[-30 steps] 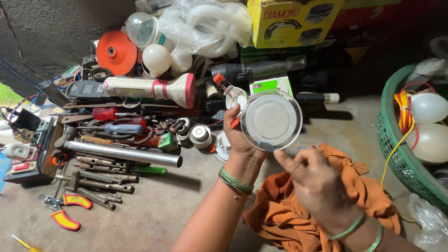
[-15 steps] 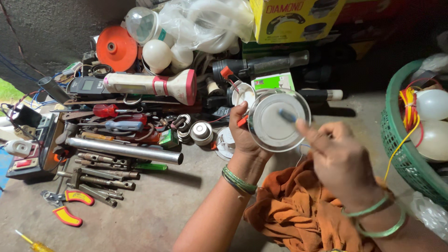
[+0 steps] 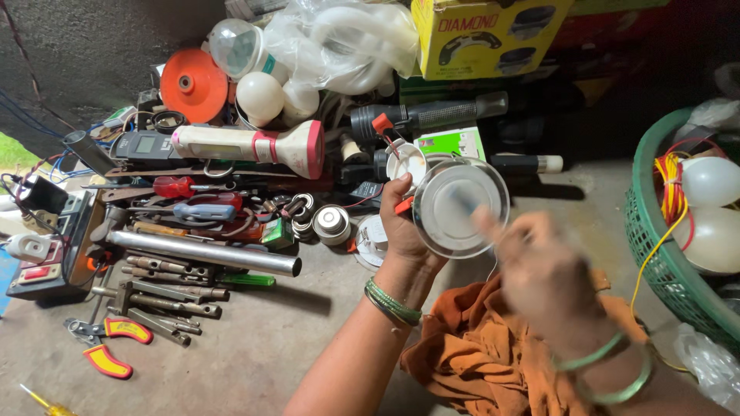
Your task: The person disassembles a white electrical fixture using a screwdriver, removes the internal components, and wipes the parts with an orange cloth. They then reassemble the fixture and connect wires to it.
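A bare grey concrete floor point(image 3: 254, 339) carries everything. At far left sit red-handled pliers point(image 3: 108, 330), a row of wrenches point(image 3: 166, 289) and a long metal pipe point(image 3: 204, 253). Behind them lie an orange disc point(image 3: 193, 85) and a white-and-pink flashlight point(image 3: 254, 145). At centre the left hand point(image 3: 401, 231) grips a round silver reflector dish point(image 3: 461, 206) by its edge, raised above the floor. The right hand point(image 3: 539, 273), blurred, points a finger at the dish; whether it pinches anything cannot be told. An orange cloth point(image 3: 478, 362) lies below. A green basket point(image 3: 655, 239) stands at right.
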